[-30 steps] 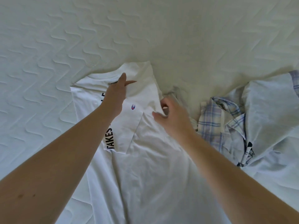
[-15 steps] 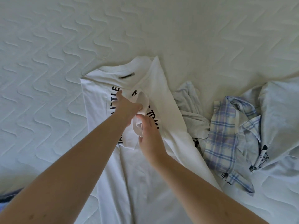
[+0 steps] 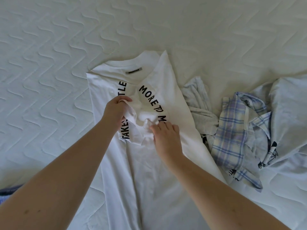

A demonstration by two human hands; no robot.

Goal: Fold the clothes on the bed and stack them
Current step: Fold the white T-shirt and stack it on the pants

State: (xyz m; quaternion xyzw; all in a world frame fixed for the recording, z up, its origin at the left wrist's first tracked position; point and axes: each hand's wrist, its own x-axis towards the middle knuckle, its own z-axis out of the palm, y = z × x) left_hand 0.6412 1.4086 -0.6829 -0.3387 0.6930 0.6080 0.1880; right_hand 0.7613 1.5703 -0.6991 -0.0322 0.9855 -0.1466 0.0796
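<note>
From the head camera we see bare quilted bed (image 3: 66, 47) across the whole upper frame and down the left side, leaving free room there. At the right edge lies a heap: a plaid shirt (image 3: 232, 138) and a pale blue garment (image 3: 289, 113). The white T-shirt (image 3: 149, 180) lies mid-frame, collar toward the top, its long axis running down to the bottom edge. Our left hand (image 3: 114, 112) grips a bunched sleeve at the shirt's centre; our right hand (image 3: 166, 136) pinches the crumpled cloth just beside it.
</note>
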